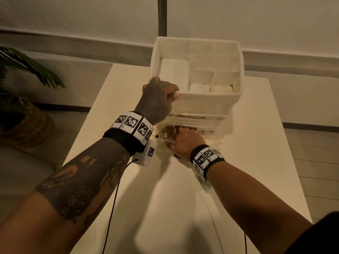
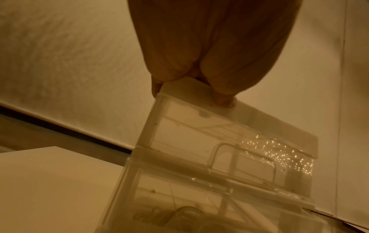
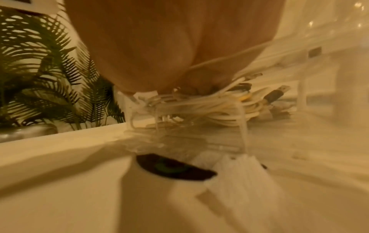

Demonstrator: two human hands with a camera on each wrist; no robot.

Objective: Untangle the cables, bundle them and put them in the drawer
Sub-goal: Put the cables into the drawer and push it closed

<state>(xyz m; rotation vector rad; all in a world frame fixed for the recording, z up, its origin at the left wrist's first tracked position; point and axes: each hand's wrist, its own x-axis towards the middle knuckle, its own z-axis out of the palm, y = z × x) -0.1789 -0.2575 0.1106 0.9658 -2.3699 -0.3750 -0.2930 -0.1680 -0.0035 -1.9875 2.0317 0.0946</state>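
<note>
My left hand (image 1: 159,99) grips the organizer (image 1: 211,97) rim, steadying it. My right hand (image 1: 184,142) clutches the cable bundle (image 3: 209,108) inside the bottom drawer (image 1: 166,139); I should tuck loose plugs in before letting go

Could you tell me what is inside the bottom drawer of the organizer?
A bundle of white cables with USB plugs, under the right hand. The hand hides the rest of the drawer.

right hand (image 3: 171,47) | fingers apparently on white cables (image 3: 199,108) | view blurred
</note>
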